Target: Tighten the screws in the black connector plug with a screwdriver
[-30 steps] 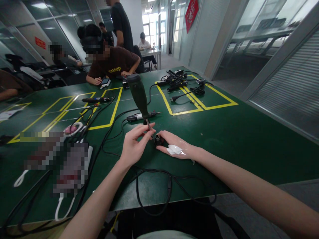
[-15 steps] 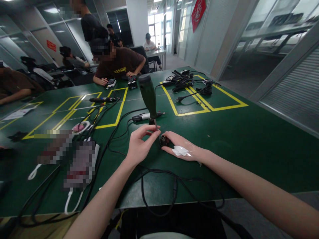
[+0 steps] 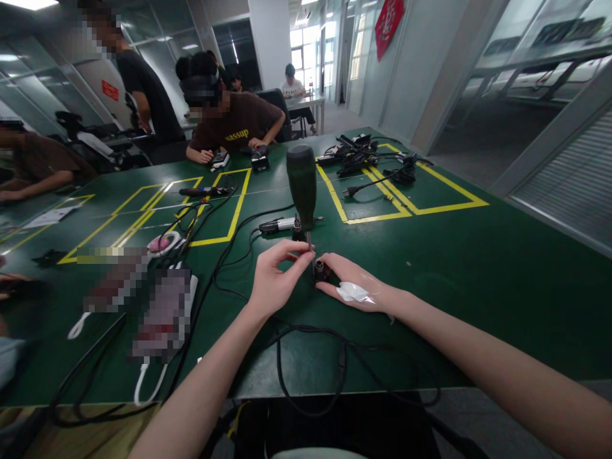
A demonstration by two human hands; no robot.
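My left hand [image 3: 277, 277] pinches the thin metal shaft of a screwdriver [image 3: 303, 185] between thumb and fingers. The tool's thick dark handle stands nearly upright above the hand, and its tip is hidden by my fingers and the part below. Held at the table top by thumb and fingers of my right hand [image 3: 347, 277] is a small dark cylindrical metal part [image 3: 319, 270] with an open, shiny upper end. A white patch under clear tape [image 3: 354, 292] covers the back of that hand. Just behind the screwdriver lies a silver and black pen-shaped electric tool [image 3: 280, 225] on a cable.
Black cables [image 3: 306, 328] loop in front of my hands. Two blurred-out devices with white leads [image 3: 165, 312] lie to the left. A heap of black adapters and cords [image 3: 351, 153] sits at the back right, within yellow tape marks. Across the table [image 3: 454, 287] a person leans over a small device.
The screwdriver handle has swung right and now stands more upright. Both hands keep their grip. The view has shifted slightly, and a standing person in the background has moved left.
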